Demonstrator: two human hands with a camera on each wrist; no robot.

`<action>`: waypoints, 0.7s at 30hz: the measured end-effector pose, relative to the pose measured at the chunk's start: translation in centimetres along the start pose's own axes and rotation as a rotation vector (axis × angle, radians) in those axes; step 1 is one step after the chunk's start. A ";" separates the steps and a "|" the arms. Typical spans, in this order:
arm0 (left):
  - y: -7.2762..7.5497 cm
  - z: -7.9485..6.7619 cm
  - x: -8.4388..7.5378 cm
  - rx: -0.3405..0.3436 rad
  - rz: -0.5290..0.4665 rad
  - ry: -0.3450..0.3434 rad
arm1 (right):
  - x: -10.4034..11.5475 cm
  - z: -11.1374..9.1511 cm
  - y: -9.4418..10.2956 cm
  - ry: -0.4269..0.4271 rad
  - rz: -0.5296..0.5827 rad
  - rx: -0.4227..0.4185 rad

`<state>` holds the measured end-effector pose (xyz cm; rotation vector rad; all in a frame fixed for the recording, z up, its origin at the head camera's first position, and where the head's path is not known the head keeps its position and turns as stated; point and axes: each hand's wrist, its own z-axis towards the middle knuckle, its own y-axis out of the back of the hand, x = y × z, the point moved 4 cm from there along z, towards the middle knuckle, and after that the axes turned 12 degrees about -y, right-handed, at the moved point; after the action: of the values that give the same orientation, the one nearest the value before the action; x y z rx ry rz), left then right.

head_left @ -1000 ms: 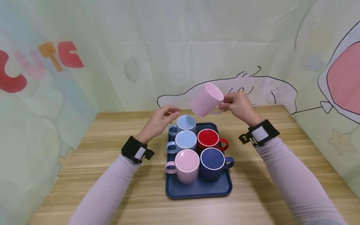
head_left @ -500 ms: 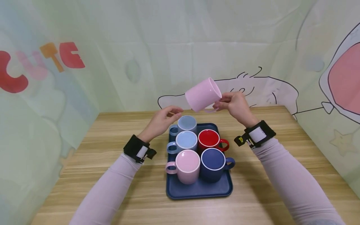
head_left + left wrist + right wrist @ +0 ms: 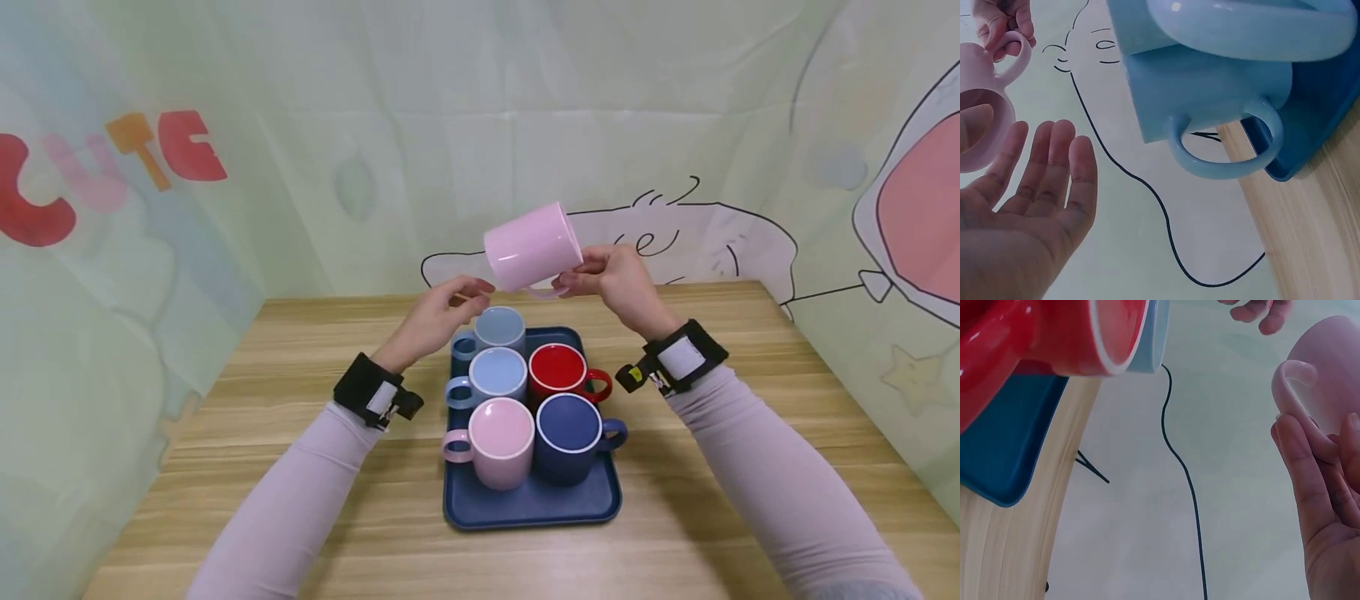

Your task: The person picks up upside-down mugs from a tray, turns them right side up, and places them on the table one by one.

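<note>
A pink mug [image 3: 531, 247] is held up above the far end of the tray, tipped on its side with its mouth toward the right. My right hand [image 3: 618, 279] pinches its handle; in the right wrist view the fingers [image 3: 1304, 469] lie along that handle [image 3: 1297, 394]. Near the mug's base, my left hand [image 3: 438, 321] has its fingers spread loosely and holds nothing. Its thumb [image 3: 975, 122] overlaps the mug in the left wrist view. Just below the left fingertips stands the farther light blue mug [image 3: 498, 327].
On a dark blue tray [image 3: 540, 510] stand a second light blue mug [image 3: 497, 375], a red mug [image 3: 557, 368], another pink mug [image 3: 501, 468] and a navy mug [image 3: 566, 457]. Handles stick out past both tray sides. Behind the wooden table [image 3: 300, 367] hangs a printed cloth [image 3: 465, 150].
My right hand has carried the pink mug leftward and tipped it further onto its side. My left hand has shifted slightly right, toward the mug's base. The mugs on the tray stay put.
</note>
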<state>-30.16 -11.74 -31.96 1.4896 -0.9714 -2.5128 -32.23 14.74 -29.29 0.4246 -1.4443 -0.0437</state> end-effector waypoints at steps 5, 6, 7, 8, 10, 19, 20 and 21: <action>0.0 0.5 -0.3 -0.016 -0.100 0.020 | 0.4 0.0 -0.5 0.013 0.036 0.010; 0.0 0.6 -0.4 -0.016 -0.109 0.026 | 0.5 0.0 -0.6 0.015 0.046 0.013; 0.0 0.6 -0.4 -0.018 -0.113 0.031 | 0.6 0.0 -0.7 0.018 0.055 0.020; 0.0 0.6 -0.5 -0.018 -0.114 0.034 | 0.6 0.0 -0.8 0.018 0.062 0.025; 0.0 0.6 -0.6 -0.018 -0.111 0.038 | 0.7 0.0 -1.1 0.016 0.081 0.033; -0.7 0.8 -0.7 -0.007 -0.140 0.038 | 0.8 0.1 -2.4 0.022 0.185 0.047; -0.7 0.8 -0.7 -0.008 -0.143 0.033 | 0.9 0.1 -2.5 0.024 0.194 0.048; -0.8 0.8 -0.7 -0.007 -0.147 0.029 | 1.0 0.1 -2.7 0.024 0.201 0.052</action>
<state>-30.24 -10.42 -31.56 1.6484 -0.8779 -2.5812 -31.55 11.95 -29.21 0.3191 -1.4599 0.1601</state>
